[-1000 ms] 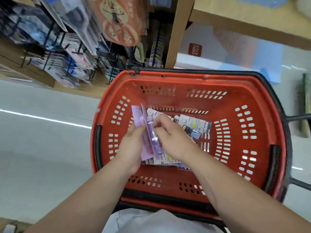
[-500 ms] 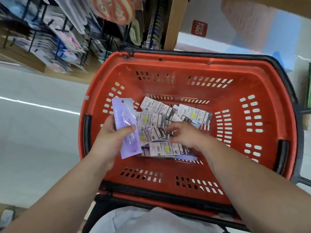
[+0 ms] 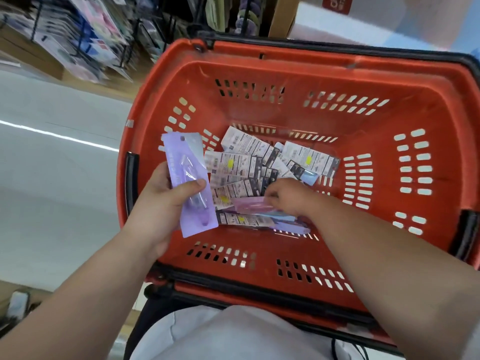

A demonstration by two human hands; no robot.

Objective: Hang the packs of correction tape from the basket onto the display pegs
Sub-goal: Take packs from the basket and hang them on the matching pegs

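A red shopping basket [image 3: 428,105] seen from above. Over its left wall, the left hand [image 3: 163,203] grips a purple pack of correction tape [image 3: 191,188], thumb pressed across its front. Inside the basket, the right hand [image 3: 288,196] pinches the edge of a pink pack [image 3: 249,205] on a loose pile of packs [image 3: 262,157]. Blurred display racks [image 3: 85,40] stand beyond the basket's far left corner.

Racks [image 3: 78,45]: blurred. Basket [image 3: 181,81]: right rim cut by frame edge. Packs [image 3: 233,162]: print too small. Sign [image 3: 337,3]: cropped at top.
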